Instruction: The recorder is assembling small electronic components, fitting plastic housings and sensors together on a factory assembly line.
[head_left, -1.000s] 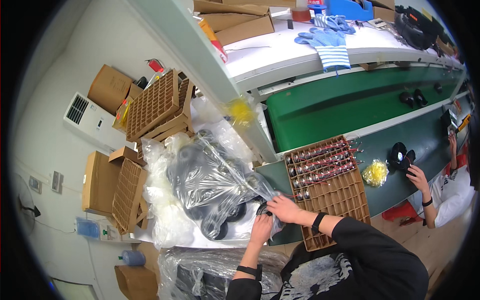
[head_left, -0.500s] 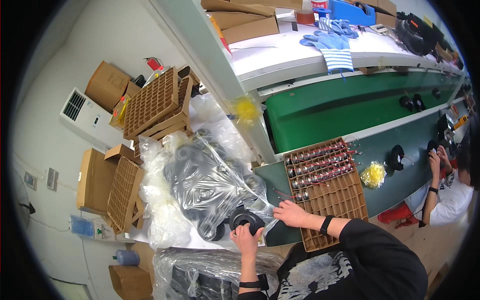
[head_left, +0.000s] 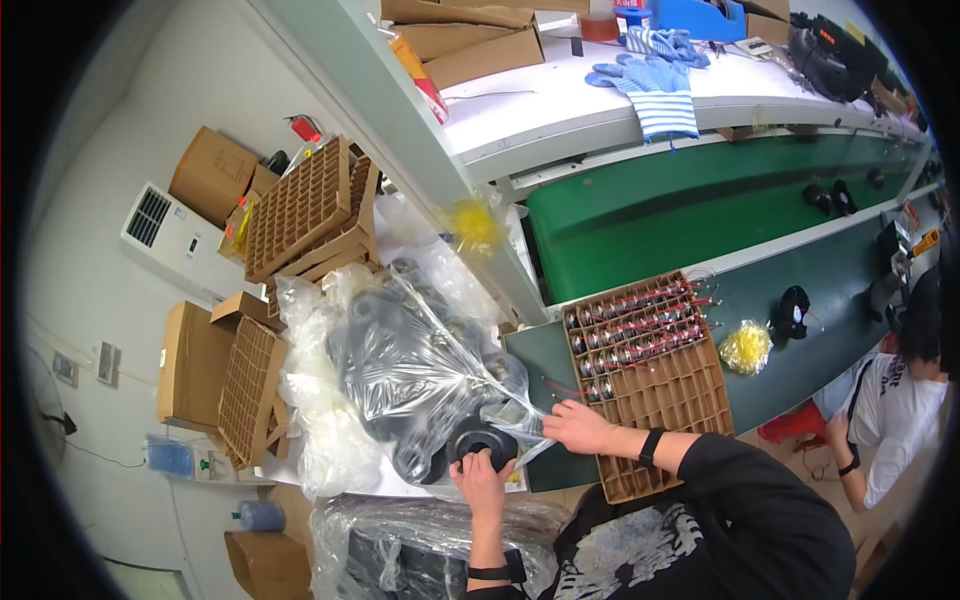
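Observation:
A large clear plastic bag [head_left: 415,370] full of black round parts lies in front of me. My left hand [head_left: 482,482] grips one black ring-shaped part [head_left: 480,440] at the bag's mouth. My right hand [head_left: 578,428] pinches the bag's open edge just to the right of it. Beside that hand sits a brown cardboard grid tray [head_left: 665,395]; its far rows hold small cylindrical parts with red wires, and its near cells are bare.
A green conveyor belt [head_left: 660,205] runs past the tray, with a yellow bag [head_left: 745,347] and black parts on it. Stacked cardboard dividers [head_left: 305,215] and boxes stand at the left. Another bagged load [head_left: 420,545] lies below. A co-worker [head_left: 890,400] sits at the right.
My left hand has drawn a black ring part out of the bag's mouth toward me. My right hand has stayed on the bag's edge.

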